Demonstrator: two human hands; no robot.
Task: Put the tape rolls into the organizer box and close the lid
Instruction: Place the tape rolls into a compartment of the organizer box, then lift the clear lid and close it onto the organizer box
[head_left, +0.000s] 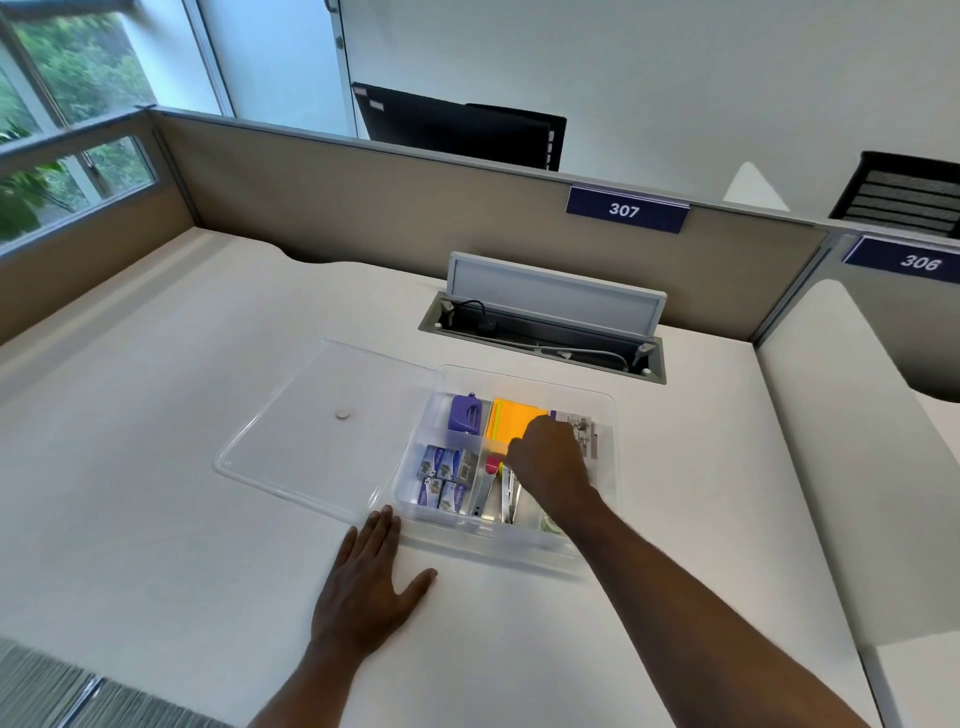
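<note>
A clear plastic organizer box (605, 410) sits open on the white desk, divided into compartments. Its clear lid (311, 410) lies flat on the desk, to the left of the box. My right hand (550, 462) reaches down into the box's middle-right part with fingers curled; what it holds, if anything, is hidden under the hand. My left hand (369, 587) rests flat on the desk with fingers spread, just in front of the box's left corner. A greenish roll-like item (549, 524) peeks out beside my right wrist. No other tape roll shows.
Inside the box are a purple item (465, 413), an orange-yellow pad (511, 423), several small blue boxes (444, 478) and metal tools (498, 493). An open cable tray with a raised flap (550, 296) lies behind the box. Beige partitions bound the desk.
</note>
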